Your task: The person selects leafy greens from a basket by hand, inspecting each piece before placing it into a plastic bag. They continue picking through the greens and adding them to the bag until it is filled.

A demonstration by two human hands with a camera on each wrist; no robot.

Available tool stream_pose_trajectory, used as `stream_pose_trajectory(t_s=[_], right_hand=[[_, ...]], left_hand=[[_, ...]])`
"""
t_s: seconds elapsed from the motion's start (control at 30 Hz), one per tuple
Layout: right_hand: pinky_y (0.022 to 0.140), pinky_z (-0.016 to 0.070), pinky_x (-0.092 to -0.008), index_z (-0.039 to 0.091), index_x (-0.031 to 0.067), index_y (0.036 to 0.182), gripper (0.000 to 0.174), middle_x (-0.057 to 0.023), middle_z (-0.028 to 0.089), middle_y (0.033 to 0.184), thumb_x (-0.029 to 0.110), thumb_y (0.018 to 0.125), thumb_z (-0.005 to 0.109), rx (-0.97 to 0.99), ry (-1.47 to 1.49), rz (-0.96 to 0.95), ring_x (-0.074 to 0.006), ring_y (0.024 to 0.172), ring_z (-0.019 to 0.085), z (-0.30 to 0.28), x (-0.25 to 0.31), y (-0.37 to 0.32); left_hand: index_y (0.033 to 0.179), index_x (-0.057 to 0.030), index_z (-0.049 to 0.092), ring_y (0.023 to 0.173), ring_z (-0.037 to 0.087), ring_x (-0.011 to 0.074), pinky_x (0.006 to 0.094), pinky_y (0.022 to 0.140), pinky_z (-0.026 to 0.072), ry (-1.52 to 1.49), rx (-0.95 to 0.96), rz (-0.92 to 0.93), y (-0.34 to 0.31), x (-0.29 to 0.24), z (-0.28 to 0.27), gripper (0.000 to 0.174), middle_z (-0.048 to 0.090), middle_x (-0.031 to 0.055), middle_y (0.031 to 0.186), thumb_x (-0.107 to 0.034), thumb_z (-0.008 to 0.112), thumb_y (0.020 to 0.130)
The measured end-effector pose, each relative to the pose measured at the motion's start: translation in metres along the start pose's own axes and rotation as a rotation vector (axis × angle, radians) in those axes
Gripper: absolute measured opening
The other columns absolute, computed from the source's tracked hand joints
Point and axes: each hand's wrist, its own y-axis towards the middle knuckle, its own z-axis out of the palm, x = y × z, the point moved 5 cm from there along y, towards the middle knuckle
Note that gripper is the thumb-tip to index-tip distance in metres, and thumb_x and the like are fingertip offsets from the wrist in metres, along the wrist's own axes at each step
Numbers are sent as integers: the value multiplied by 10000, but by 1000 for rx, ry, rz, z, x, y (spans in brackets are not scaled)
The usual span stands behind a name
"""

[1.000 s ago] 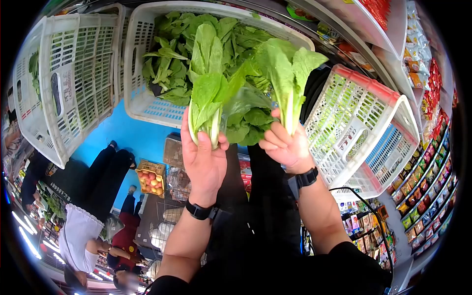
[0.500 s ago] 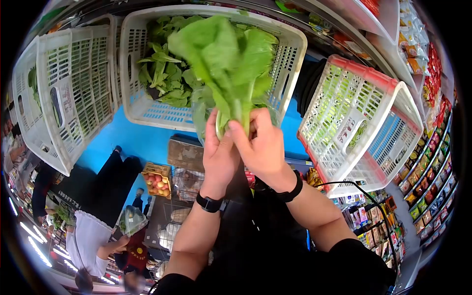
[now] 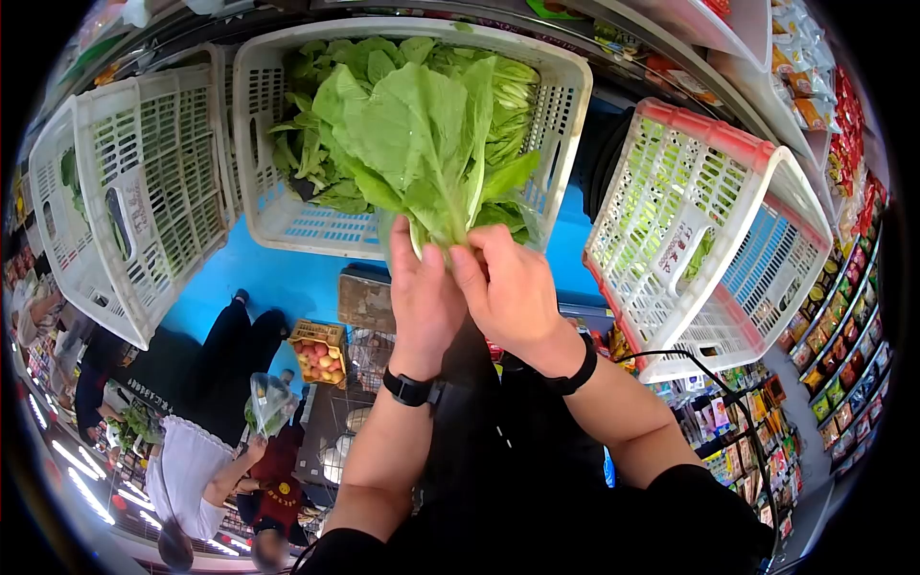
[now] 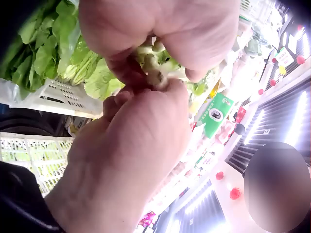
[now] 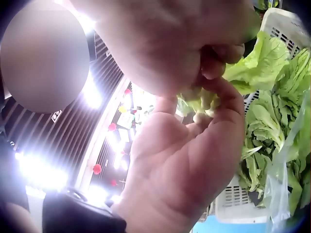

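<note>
A bunch of leafy greens [image 3: 402,134] rises from between both hands in the head view, stems down and leaves fanned over the crate. My left hand [image 3: 423,305] grips the stems from the left, and my right hand [image 3: 517,299] pinches them from the right, the two hands close together. In the left wrist view the pale stem ends [image 4: 156,73] show between the fingers. Stem ends [image 5: 200,108] also show in the right wrist view. Behind the bunch, clear plastic [image 3: 537,222] lies around more greens at the crate's near side.
The white crate [image 3: 412,29] holds loose greens. Another white crate [image 3: 144,192] stands at left, a red-rimmed one [image 3: 704,259] at right. Beyond are a box of fruit [image 3: 318,356], snack shelves [image 3: 843,364] and two people at lower left. A black cable [image 3: 714,388] runs beside the right arm.
The hands, apart a second ago with a bunch in each, have come together; the greens are now held as one bundle. Since half a second ago the leaves have spread and steadied.
</note>
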Motion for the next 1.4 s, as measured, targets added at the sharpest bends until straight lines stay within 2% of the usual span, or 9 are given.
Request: stream_pose_trajectory(t_s=[0.3,0.33,0.43,0.53,0.83,0.97,1.1,1.23,1.4], right_hand=[[592,539,-444,543,8,1072,205,-187,686,797,159,1020,670,74,228,201,-406,698,690,-13,-12,-15],[592,539,-444,543,8,1072,205,-187,686,797,159,1020,670,70,227,200,-406,698,690,-15,-12,-17],[632,545,-402,544,-2,1095,171,-186,691,857,121,1031,644,-69,346,170,-357,732,705,-26,-14,-28],[706,531,-314,513,-8,1101,116,-112,653,931,100,1081,551,-310,607,215,-167,759,633,-32,-28,-52],[607,474,-234,537,63,1138,134,-37,644,879,196,1117,542,-700,732,502,-90,630,550,-228,-86,-123],[492,394,-231,490,39,1385,369,-52,626,961,303,1128,508,-651,943,743,-94,623,525,-267,-89,-137],[560,431,-277,587,47,1242,289,-14,586,1006,50,964,666,-455,349,484,-117,628,520,-245,-61,-162],[806,503,-331,704,70,1063,187,-41,655,1093,49,881,738,-114,-29,-101,-195,919,644,-200,23,-118],[1096,435,-454,580,190,1418,604,-161,471,1561,163,832,721,88,-230,-402,-355,1378,496,-121,65,-66]], left_hand=[[1581,-77,272,1268,599,226,382,1075,519,133,-87,98,4,10,5,594,549,114,1455,-177,592,1090],[1567,-88,292,1167,618,207,362,967,553,135,-142,115,4,10,6,571,569,94,1391,-172,593,1090],[1592,-101,249,969,600,155,306,815,530,126,-128,117,4,9,13,673,577,64,1260,-165,654,1057],[1519,-132,364,949,573,167,304,758,499,169,-209,125,1,10,19,488,571,51,1194,-154,592,1088],[1537,-109,336,958,556,173,301,770,466,251,-47,90,-6,1,27,489,560,47,1232,-181,558,1108],[1545,-110,330,967,554,176,303,772,462,263,-28,72,-14,-3,34,507,558,45,1238,-182,568,1104],[1584,-79,280,965,556,169,299,781,464,385,64,89,-22,0,43,616,558,53,1265,-220,612,1084],[1629,-47,229,957,560,160,297,824,482,653,75,-21,-31,-3,44,706,570,64,1274,-207,631,1071],[1657,-52,217,1310,598,243,376,1053,517,861,232,-147,-33,-36,32,727,489,154,1566,-143,628,1065]])
